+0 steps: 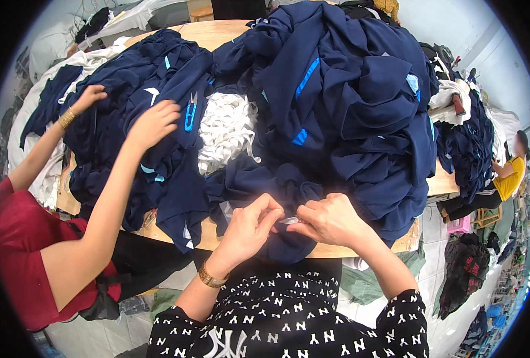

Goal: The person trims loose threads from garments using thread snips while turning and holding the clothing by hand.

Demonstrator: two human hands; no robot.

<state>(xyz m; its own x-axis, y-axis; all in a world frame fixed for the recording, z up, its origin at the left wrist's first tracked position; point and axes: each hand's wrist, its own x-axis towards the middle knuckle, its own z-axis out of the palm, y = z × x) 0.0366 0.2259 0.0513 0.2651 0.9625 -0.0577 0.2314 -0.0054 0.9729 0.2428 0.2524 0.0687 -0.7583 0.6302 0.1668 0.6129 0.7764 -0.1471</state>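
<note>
My left hand (pixel 250 225) and my right hand (pixel 330 219) meet at the near table edge over a navy blue garment (pixel 265 179). Both pinch a small pale strip (pixel 289 221) at the garment's edge, fingertips almost touching. A gold watch sits on my left wrist. Just beyond the garment lies a heap of white cord or lace (pixel 226 131).
A big pile of navy garments with light blue trim (pixel 348 101) covers the wooden table (pixel 208 235). Blue thread snips (pixel 190 113) lie on a second navy pile (pixel 139 77), where a person in red at my left presses both hands. Another person in yellow sits far right.
</note>
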